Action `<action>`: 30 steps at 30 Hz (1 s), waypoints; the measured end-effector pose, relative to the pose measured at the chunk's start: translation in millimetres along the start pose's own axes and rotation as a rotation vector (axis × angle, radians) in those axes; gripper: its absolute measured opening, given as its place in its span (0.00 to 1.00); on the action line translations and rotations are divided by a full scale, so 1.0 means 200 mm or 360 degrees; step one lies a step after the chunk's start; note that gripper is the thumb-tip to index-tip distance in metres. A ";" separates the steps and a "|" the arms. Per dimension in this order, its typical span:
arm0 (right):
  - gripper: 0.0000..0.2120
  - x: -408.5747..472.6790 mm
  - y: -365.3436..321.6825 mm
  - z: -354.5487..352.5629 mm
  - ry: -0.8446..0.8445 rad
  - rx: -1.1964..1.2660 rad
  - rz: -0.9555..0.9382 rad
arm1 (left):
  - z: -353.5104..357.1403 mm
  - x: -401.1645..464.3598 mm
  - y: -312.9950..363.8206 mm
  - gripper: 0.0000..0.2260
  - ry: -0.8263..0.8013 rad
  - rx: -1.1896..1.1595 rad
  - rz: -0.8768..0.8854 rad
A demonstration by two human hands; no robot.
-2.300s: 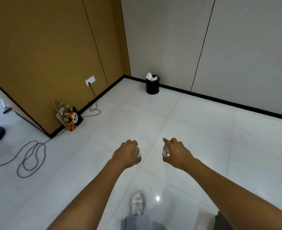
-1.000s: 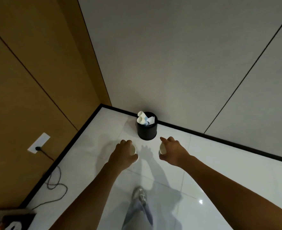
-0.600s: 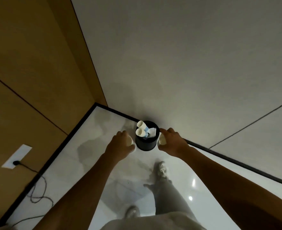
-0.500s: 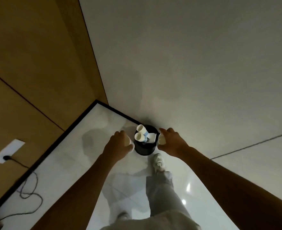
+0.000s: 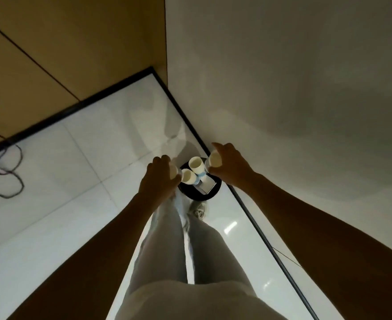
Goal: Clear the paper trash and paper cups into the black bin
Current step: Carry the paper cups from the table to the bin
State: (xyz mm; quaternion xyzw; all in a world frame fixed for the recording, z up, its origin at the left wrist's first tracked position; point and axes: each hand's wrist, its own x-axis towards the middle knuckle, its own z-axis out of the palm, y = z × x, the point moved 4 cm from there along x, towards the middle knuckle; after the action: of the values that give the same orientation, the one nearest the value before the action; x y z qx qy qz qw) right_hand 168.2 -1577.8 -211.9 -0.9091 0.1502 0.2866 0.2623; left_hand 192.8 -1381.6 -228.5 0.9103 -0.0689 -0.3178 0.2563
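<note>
The black bin point(image 5: 207, 195) stands on the floor against the white wall, right below my hands. Two white paper cups point(image 5: 191, 170) and a piece of paper point(image 5: 206, 184) stick up out of it. My left hand point(image 5: 159, 179) grips a white paper cup point(image 5: 173, 170) at the bin's left rim. My right hand point(image 5: 230, 166) grips another white paper cup point(image 5: 214, 158) over the bin's right rim. Both cups are partly hidden by my fingers.
The white wall point(image 5: 294, 88) rises just behind the bin, and a brown panel wall point(image 5: 75, 42) meets it at the corner. A dark cable point(image 5: 4, 167) loops on the white tiled floor at left. My legs and a shoe point(image 5: 198, 210) stand just before the bin.
I have walked up to the bin, from across the room to directly over it. Both hands, still holding their cups, now sit at the bin's rim on either side.
</note>
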 end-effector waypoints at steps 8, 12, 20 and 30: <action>0.36 0.64 0.18 0.33 -0.0223 0.0067 0.0040 | 0.40 0.50 -0.27 0.25 -0.0080 -0.0149 -0.0192; 0.36 0.90 0.27 0.49 -0.0251 0.0068 0.0018 | 0.63 0.70 -0.38 0.26 -0.0094 -0.0192 -0.0258; 0.38 1.25 0.40 0.84 -0.0443 -0.0205 -0.0156 | 1.03 0.91 -0.55 0.30 -0.0195 -0.0128 -0.0316; 0.39 1.42 0.59 1.11 -0.0770 -0.0712 -0.0281 | 1.36 0.99 -0.64 0.30 -0.0254 -0.0092 -0.0175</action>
State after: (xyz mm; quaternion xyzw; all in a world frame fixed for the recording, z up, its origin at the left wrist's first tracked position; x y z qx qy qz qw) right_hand 244.2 -1583.4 -583.7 -0.8593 -0.0622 0.4960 0.1083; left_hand 177.9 -1443.7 -583.3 0.8767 -0.0297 -0.4046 0.2584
